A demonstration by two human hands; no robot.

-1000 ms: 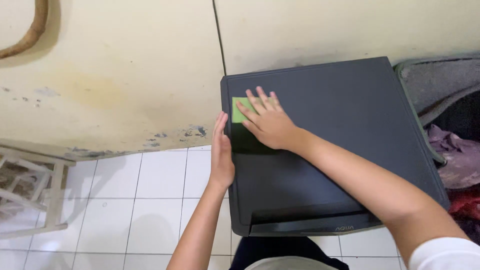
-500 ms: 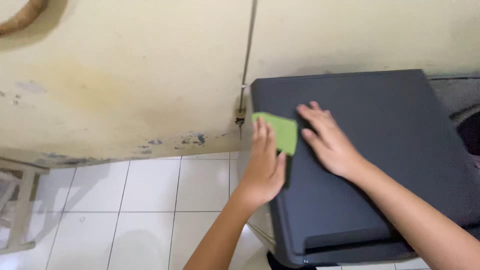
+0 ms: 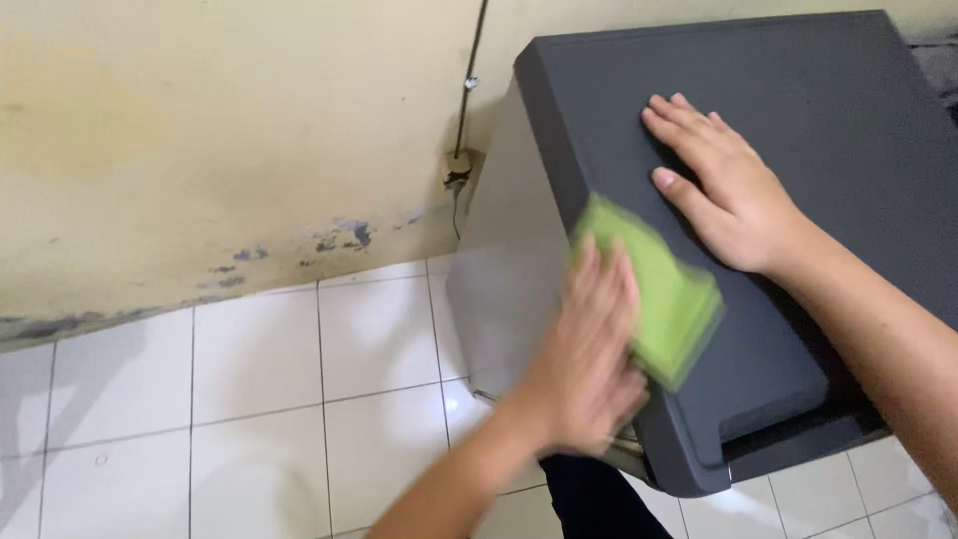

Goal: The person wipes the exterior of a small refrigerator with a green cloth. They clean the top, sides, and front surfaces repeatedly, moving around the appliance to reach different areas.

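A bright green cloth (image 3: 659,299), flat and roughly rectangular, lies tilted along the left edge of a dark grey lid (image 3: 798,120). The cloth is blurred, so its texture cannot be made out; it looks like a thin sponge or folded wipe. The lid is matte, with a raised rim and a recessed handle at its near end, and it tops a pale grey cabinet (image 3: 504,289) standing against a stained cream wall (image 3: 200,130).

The left hand (image 3: 589,359) presses on the cloth from the left, fingers stretched over its left part and palm hanging over the cabinet's side. It appears to pin the cloth flat rather than grip it, though blur makes this uncertain. The right hand (image 3: 723,185) lies open and flat on the lid, fingers together and pointing far-left, just beyond the cloth's far end and holding nothing. The two hands are near each other but not touching.

White floor tiles (image 3: 259,399) spread to the left, and a thin cable (image 3: 469,75) runs down the wall.
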